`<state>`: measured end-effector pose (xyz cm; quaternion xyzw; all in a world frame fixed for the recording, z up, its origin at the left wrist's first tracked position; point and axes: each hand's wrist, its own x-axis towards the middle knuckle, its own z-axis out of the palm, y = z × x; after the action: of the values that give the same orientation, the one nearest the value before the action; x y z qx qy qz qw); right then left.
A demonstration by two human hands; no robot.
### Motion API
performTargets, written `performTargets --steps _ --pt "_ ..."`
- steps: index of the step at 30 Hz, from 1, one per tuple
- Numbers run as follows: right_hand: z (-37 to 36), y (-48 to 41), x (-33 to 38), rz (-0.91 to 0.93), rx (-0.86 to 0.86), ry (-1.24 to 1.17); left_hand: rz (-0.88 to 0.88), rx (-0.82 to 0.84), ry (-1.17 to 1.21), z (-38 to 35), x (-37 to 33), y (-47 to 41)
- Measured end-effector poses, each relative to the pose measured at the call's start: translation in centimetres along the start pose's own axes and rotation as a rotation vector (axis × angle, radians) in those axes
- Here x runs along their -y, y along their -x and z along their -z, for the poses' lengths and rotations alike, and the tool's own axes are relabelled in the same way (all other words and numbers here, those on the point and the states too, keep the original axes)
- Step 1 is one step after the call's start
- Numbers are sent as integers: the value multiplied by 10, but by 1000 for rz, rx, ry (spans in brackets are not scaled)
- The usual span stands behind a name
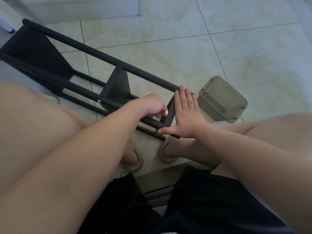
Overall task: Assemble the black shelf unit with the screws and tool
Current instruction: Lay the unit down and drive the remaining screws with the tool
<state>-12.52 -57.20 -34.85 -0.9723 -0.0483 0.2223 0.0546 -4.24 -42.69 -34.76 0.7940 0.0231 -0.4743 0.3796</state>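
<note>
Across the floor (168, 31), black shelf unit (94, 51), far-left to near-right; left hand (152, 105) gripping it, right hand (187, 115) flat against it.

The person wears black shorts (211, 205) and beige slippers (135, 164), with forearms (87, 149) and legs (33, 122) bare.

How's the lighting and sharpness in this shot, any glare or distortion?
Head view: soft, dim light, no hard shadows; mild sheen on the floor tiles; black shelf unit and right hand look sharp; wide-angle stretch enlarges the forearms near the bottom edge.
</note>
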Motion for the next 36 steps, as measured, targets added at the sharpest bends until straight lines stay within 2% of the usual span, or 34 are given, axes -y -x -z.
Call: performTargets --steps 16,36 --pt "-1 0 0 4 2 2 6 57 -124 3 -2 5" --pt "-1 -1 0 -1 8 -7 -152 153 -467 17 7 8"
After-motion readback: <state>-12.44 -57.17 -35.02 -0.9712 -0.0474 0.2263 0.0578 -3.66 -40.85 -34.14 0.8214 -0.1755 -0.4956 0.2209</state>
